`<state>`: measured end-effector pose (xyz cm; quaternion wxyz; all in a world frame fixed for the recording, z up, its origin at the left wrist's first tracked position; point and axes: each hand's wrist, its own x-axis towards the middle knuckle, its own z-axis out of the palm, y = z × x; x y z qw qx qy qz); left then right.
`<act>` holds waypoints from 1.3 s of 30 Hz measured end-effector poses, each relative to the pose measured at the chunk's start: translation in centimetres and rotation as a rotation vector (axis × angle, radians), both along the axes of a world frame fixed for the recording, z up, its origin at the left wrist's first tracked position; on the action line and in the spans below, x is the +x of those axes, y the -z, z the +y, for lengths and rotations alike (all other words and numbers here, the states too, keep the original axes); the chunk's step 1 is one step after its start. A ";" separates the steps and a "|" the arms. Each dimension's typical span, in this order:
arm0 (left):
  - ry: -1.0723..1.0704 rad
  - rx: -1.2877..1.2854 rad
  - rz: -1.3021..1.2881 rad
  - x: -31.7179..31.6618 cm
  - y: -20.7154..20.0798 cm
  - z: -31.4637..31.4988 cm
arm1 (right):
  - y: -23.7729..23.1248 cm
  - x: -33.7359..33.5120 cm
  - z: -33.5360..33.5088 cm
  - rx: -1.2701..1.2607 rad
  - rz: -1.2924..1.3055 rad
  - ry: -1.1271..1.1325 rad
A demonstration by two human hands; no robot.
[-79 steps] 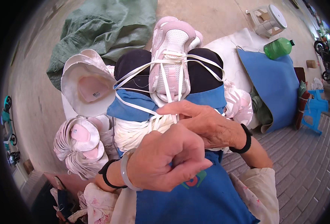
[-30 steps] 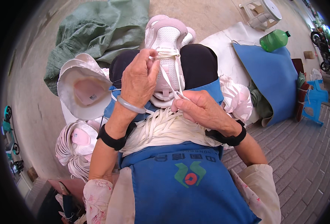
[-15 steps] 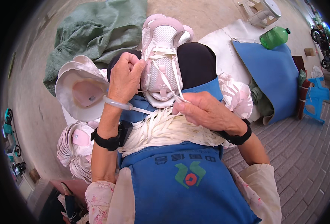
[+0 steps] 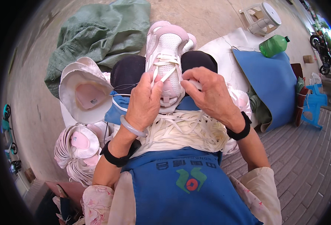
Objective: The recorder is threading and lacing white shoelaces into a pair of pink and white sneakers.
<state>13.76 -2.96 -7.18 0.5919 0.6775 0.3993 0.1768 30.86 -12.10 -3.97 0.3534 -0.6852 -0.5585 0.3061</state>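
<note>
A white and pink sneaker (image 4: 170,43) rests on my lap between my dark-clad knees, its toe pointing away from me. White laces (image 4: 167,60) cross its upper part. My left hand (image 4: 146,98) is closed at the shoe's left side, pinching a shoelace (image 4: 168,75) that runs down across the tongue. On the opposite side my right hand (image 4: 209,90) is closed, thumb and forefinger at the shoe's right edge; what they grip is mostly hidden. Below both hands a pile of loose white laces (image 4: 188,131) lies on my blue apron (image 4: 165,187).
Stacked pink and white shoe uppers (image 4: 77,144) lie at my left, below a wide pale upper (image 4: 70,90). A green sack (image 4: 98,37) spreads at the far left. On the right are a blue sheet (image 4: 265,78), a green bottle (image 4: 274,46), a white stool (image 4: 261,18) and a blue stool (image 4: 313,105).
My left hand has moved down and right, onto the lace over the tongue. My right hand has moved up to the shoe's right edge, away from the lace ends it held.
</note>
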 end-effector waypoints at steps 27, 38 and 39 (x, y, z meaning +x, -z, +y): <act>0.149 0.583 0.242 0.2 -0.7 -0.6 | 3.4 0.2 4.0 0.193 -0.442 0.099; 0.280 0.376 0.135 -0.3 -1.5 -2.5 | 2.4 -0.3 2.7 0.161 -0.407 0.084; 0.286 0.335 0.153 -0.3 -1.6 -2.7 | 2.1 -0.4 2.7 0.216 -0.484 0.003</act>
